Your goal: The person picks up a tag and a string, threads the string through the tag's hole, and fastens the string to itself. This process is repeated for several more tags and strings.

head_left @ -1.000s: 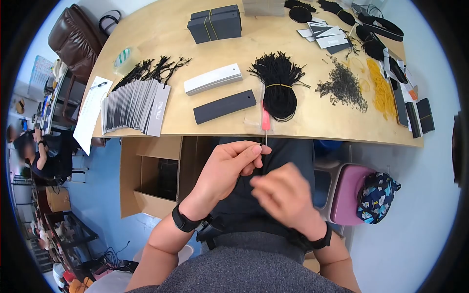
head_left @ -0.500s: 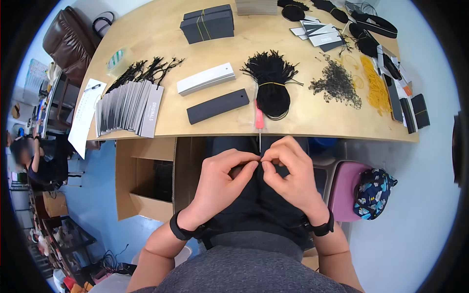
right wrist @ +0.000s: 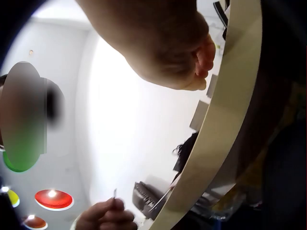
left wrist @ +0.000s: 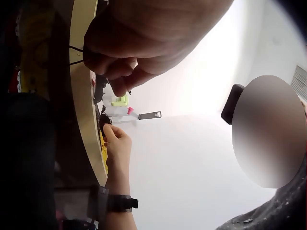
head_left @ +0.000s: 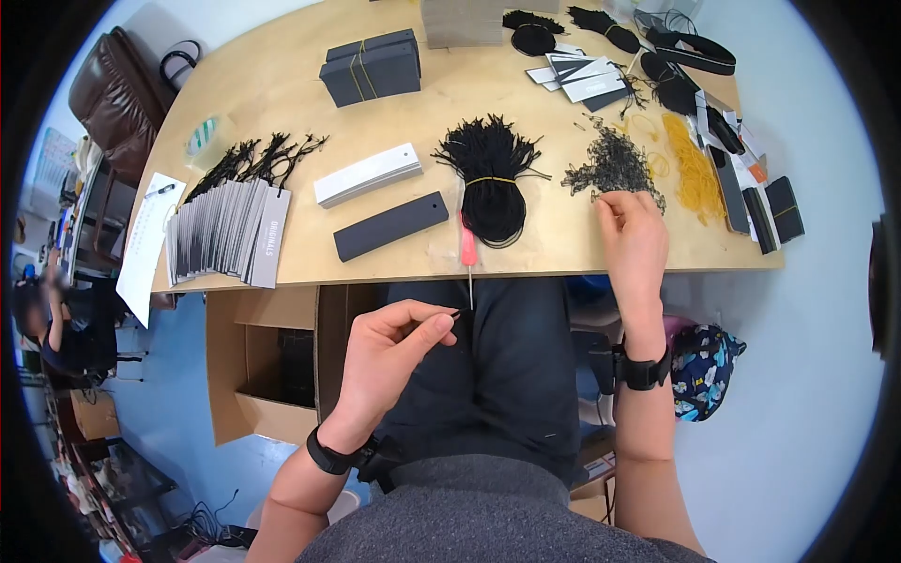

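Observation:
Over the lap, my left hand (head_left: pixel 389 340) pinches a thin black cord (left wrist: pixel 76 55) between thumb and forefinger; part of its loop shows in the left wrist view. My right hand (head_left: pixel 638 246) reaches over the table, its bent fingertips at the near edge of a pile of small dark safety pins (head_left: pixel 615 161). Whether a pin is between those fingertips, I cannot tell. A red-handled awl (head_left: pixel 468 249) lies between the hands, its metal shaft sticking out past the table edge. Just behind it is a bundle of black cords (head_left: pixel 495 211) tied with a yellow band.
Strung grey tags (head_left: pixel 221 233) fan out on the left. A white tag stack (head_left: pixel 369 175) and a dark tag stack (head_left: pixel 391 226) lie mid-table, with banded dark blocks (head_left: pixel 371 68) behind. Yellow bands (head_left: pixel 693 169) are on the right. Below the table stands an open cardboard box (head_left: pixel 263 361).
My right hand has left the left hand's fingertips and moved right and forward to the safety pin pile. The left hand stays over the lap, still pinching the cord.

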Demonstrator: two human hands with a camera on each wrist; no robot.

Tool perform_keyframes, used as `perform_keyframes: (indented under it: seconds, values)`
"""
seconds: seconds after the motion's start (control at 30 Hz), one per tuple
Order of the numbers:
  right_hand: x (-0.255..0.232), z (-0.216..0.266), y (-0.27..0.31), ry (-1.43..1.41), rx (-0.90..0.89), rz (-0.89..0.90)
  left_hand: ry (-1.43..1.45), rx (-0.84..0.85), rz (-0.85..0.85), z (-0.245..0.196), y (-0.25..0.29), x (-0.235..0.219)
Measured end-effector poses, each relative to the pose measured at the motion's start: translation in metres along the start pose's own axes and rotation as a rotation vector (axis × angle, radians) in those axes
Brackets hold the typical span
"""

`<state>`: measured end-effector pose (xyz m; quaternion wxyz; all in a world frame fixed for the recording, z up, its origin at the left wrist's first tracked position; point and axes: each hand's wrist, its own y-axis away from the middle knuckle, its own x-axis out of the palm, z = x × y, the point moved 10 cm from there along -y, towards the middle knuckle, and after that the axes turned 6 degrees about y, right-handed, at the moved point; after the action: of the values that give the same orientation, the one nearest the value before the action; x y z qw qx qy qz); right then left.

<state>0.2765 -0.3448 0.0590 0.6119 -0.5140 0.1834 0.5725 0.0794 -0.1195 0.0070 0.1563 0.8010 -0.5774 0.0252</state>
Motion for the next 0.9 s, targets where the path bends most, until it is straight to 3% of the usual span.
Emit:
perform_keyframes:
  seconds: [0.23,0.33,0.4,0.6,0.83,0.9]
  values:
    - [0.005,0.006,0.001,0.15,-0.117,-0.047,0.076,-0.056,-0.028,0.008,-0.002,0.0]
    - [0.002,0.005,0.004,0.033,-0.053,-0.03,0.146,-0.056,-0.045,0.009,-0.005,-0.002]
    - [0.005,-0.006,0.007,-0.198,0.069,0.011,0.174,-0.06,-0.037,0.012,-0.007,-0.003]
    - [0.001,-0.003,0.009,-0.159,-0.026,-0.01,0.246,-0.091,-0.019,0.018,-0.011,0.0]
    - [-0.002,-0.003,0.013,-0.208,0.066,0.016,0.254,-0.096,-0.011,0.017,-0.012,0.004]
    - [0.012,0.002,0.025,-0.528,0.203,0.196,0.244,-0.092,-0.023,0.018,-0.012,0.002]
